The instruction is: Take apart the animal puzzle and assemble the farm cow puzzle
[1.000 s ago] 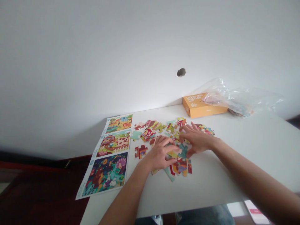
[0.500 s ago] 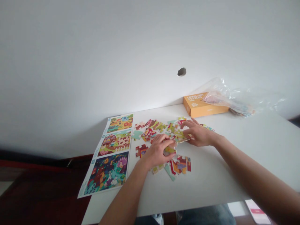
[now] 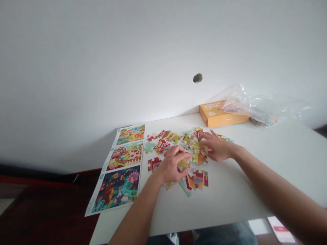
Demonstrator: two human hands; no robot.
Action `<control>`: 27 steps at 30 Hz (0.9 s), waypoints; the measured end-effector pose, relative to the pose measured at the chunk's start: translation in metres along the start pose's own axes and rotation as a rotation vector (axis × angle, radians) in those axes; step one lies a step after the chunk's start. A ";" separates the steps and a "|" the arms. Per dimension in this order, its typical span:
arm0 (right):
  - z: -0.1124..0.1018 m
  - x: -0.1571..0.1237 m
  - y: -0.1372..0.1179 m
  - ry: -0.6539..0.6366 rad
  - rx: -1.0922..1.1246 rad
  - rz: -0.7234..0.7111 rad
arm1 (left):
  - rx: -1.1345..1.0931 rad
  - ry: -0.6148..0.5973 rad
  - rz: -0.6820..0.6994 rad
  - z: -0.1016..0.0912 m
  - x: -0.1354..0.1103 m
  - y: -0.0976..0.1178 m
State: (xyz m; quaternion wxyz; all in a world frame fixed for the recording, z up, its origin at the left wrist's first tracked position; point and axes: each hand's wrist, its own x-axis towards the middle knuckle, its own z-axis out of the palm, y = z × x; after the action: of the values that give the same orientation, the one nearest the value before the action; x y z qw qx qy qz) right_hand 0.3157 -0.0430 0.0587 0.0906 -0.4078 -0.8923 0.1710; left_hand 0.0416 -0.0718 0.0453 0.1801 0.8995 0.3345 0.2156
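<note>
My left hand is closed on a yellow-green jigsaw puzzle piece, gripped between thumb and fingers above the pile. To its right, my right hand reaches over the far right of the pile. Its bent fingers are closed around a puzzle piece, mostly hidden by the hand. Loose jigsaw pieces lie spread and overlapping around both hands. Nearest me, several more pieces in red, orange and mint rest in a cluster. A yellow and brown piece shows between the two hands.
A printed picture sheet with three scenes lies left, overhanging the edge of the white table. At the back stands an orange puzzle box, partly covered by a clear plastic bag. A phone-like object shows below the table edge.
My right hand has shifted slightly right, and the tilted piece at its fingertips no longer covers the yellow and brown piece below. My left hand has barely moved, still holding its piece.
</note>
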 end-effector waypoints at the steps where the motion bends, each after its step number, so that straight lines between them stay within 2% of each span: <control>1: -0.001 0.000 0.000 0.001 0.001 0.000 | 0.002 0.003 -0.002 0.000 0.000 0.000; 8: -0.004 0.002 -0.009 0.006 0.035 -0.025 | 0.015 0.062 -0.010 0.000 -0.001 -0.006; 15: -0.004 0.002 -0.008 -0.004 0.049 -0.048 | 0.127 0.339 -0.171 0.004 0.000 -0.026; 18: -0.003 0.003 -0.008 0.050 0.048 -0.080 | 0.128 0.412 -0.174 0.004 0.002 -0.028; 23: 0.010 0.015 -0.028 0.249 0.200 -0.119 | 0.038 0.381 -0.031 0.008 0.005 -0.011; 25: 0.019 0.020 -0.038 0.265 0.310 -0.075 | 0.019 0.338 0.016 0.012 0.005 -0.005; 27: 0.027 0.024 -0.042 0.300 0.386 0.028 | 0.019 0.321 -0.009 0.015 0.006 -0.004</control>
State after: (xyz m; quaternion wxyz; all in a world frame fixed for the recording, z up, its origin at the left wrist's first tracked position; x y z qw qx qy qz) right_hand 0.2628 -0.0566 0.0499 0.2959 -0.4163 -0.8138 0.2772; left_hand 0.0510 -0.0680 0.0329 0.1171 0.8538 0.3648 0.3525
